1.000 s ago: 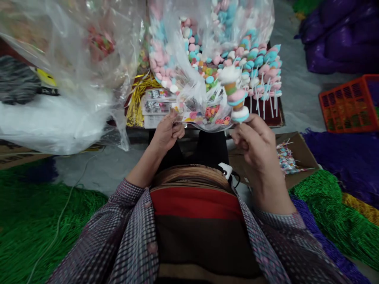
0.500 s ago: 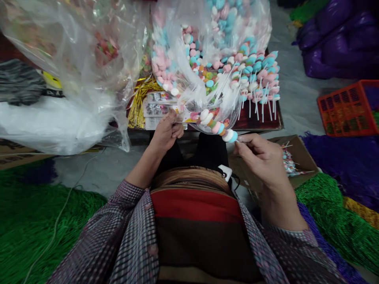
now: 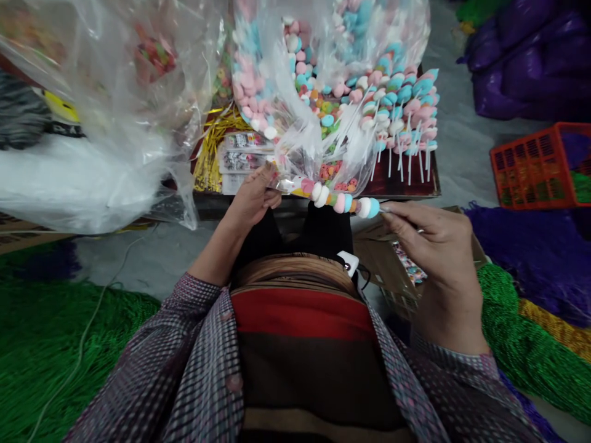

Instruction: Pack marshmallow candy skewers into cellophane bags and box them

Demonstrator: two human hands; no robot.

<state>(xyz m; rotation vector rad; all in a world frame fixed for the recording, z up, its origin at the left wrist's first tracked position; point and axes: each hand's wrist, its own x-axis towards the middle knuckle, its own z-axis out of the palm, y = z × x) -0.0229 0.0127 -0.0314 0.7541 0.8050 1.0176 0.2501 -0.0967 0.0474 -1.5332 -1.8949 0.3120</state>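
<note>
A candy skewer (image 3: 347, 203) of white, pink, blue, orange and green pieces lies almost level before me, just off the table's front edge. My right hand (image 3: 434, 246) pinches its stick end, beside the blue piece. At the far end is a clear printed wrapper (image 3: 294, 184), pinched between the thumb and fingers of my left hand (image 3: 255, 198). I cannot tell how far the wrapper reaches over the candy. Behind my left hand lies a stack of printed clear wrappers (image 3: 242, 161), next to gold twist ties (image 3: 210, 163).
Several finished-looking candy skewers (image 3: 406, 104) lie at the table's right. Plastic bags of marshmallows (image 3: 252, 80) and gummies (image 3: 154, 55) fill the back and left. On the floor are an orange crate (image 3: 530, 166), a cardboard box (image 3: 383, 264) and green strands (image 3: 521, 332).
My right hand has moved right, drawing the skewer from a downward slant to nearly level. The left hand keeps its pinch on the wrapper, a little further left.
</note>
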